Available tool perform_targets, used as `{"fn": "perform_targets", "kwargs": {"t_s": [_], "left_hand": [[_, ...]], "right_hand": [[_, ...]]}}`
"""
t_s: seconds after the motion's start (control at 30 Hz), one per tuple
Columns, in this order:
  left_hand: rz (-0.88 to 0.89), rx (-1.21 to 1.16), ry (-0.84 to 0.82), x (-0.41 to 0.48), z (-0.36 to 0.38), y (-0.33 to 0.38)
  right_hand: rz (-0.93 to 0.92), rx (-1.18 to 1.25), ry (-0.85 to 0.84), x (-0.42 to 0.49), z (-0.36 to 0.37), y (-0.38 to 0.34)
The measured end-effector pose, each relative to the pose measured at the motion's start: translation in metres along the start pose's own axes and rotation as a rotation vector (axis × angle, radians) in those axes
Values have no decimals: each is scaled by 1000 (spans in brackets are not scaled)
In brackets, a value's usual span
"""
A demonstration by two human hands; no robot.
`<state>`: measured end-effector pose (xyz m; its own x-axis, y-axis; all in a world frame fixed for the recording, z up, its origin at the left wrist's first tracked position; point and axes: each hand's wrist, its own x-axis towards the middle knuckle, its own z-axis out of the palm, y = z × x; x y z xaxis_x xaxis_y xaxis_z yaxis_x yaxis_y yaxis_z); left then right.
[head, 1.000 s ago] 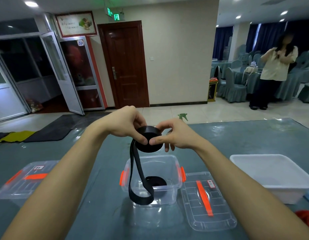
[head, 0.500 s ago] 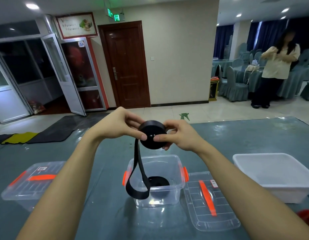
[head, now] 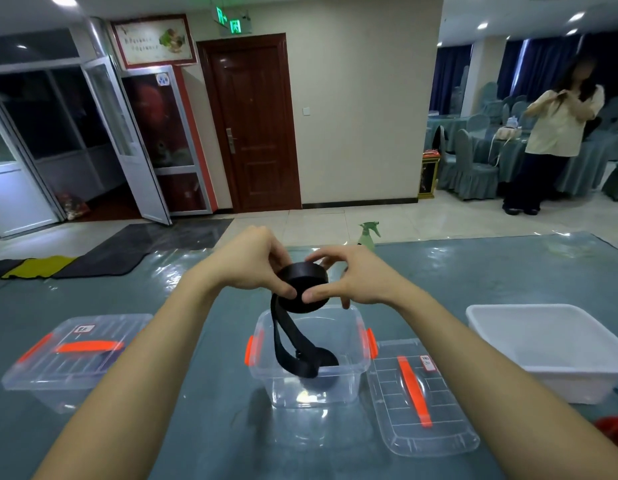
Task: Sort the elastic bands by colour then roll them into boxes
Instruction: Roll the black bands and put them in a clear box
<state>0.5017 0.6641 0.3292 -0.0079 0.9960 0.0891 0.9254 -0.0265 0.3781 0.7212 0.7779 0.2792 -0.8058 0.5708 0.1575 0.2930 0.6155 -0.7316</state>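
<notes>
A black elastic band roll point(head: 302, 289) is held in the air above the open clear box point(head: 349, 379) with orange clips. My left hand point(head: 252, 261) pinches the roll's left side and my right hand point(head: 349, 275) pinches its right side with thumb and fingers. A loose tail of the black band point(head: 283, 341) loops down from the roll into the box. Another black roll point(head: 326, 362) lies on the box's bottom.
The box's clear lid point(head: 418, 396) with an orange handle lies to its right. A shut clear box point(head: 72, 358) stands at the left, a white tub point(head: 557, 348) at the right. Something red point(head: 616, 433) shows at the right edge. A person stands far back right.
The roll has turned in my hands and grown a little; the hanging loop is shorter and its end now sits inside the box. The camera has tilted slightly.
</notes>
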Motion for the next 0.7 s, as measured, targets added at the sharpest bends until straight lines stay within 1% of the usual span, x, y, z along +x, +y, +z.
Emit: {"fn": "perform_targets", "kwargs": {"t_s": [0.1, 0.17, 0.2, 0.27, 0.4, 0.5, 0.6, 0.63, 0.7], "left_hand": [[34, 139, -76, 7, -3, 14], [42, 164, -94, 11, -8, 17], [37, 142, -85, 11, -11, 16], [18, 2, -60, 9, -18, 6], [39, -391, 0, 0, -15, -14], [39, -494, 84, -2, -4, -17], [28, -471, 100, -2, -3, -16], [24, -436, 89, -1, -4, -15], [19, -326, 58, 1, -6, -11]], "right_hand": [[-26, -86, -92, 5, 6, -6], [-36, -46, -80, 6, 9, -6], [-33, 21, -54, 7, 8, -4], [-20, 190, 0, 5, 5, -1], [-29, 433, 65, 1, -1, 5], [-29, 546, 58, -1, -2, 9], [-5, 566, 13, -2, 1, 13], [5, 533, -15, -3, 1, 13], [11, 391, -57, -2, -1, 12]]}}
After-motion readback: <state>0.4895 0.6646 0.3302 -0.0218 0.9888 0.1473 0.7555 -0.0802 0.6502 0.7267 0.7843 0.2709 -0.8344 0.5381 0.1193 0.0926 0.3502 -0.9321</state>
